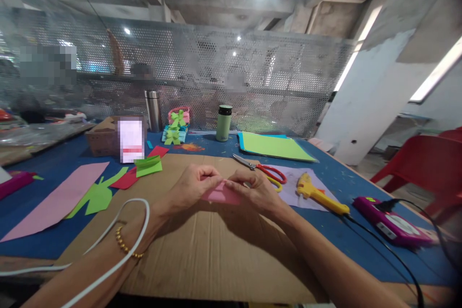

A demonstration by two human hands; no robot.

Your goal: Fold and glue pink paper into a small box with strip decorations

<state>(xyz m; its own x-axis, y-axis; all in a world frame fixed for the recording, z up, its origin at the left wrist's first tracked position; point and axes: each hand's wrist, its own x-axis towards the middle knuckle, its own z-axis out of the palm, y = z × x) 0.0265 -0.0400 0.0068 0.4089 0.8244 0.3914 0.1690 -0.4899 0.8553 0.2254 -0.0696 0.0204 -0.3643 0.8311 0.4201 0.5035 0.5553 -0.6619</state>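
Both of my hands meet above a sheet of brown cardboard, pinching one small piece of pink paper. My left hand grips its upper left edge between thumb and fingers. On the other side, my right hand pinches the upper right edge, its fingertips almost touching the left ones. The paper's lower part hangs visible below the fingers; its upper edge is mostly hidden. Just beyond my right hand lie scissors with red and yellow handles.
A yellow glue gun rests on purple paper, its cord running past a magenta power strip. Pink paper and green cutouts lie left. A green bottle and steel flask stand behind. A white cable crosses my left forearm.
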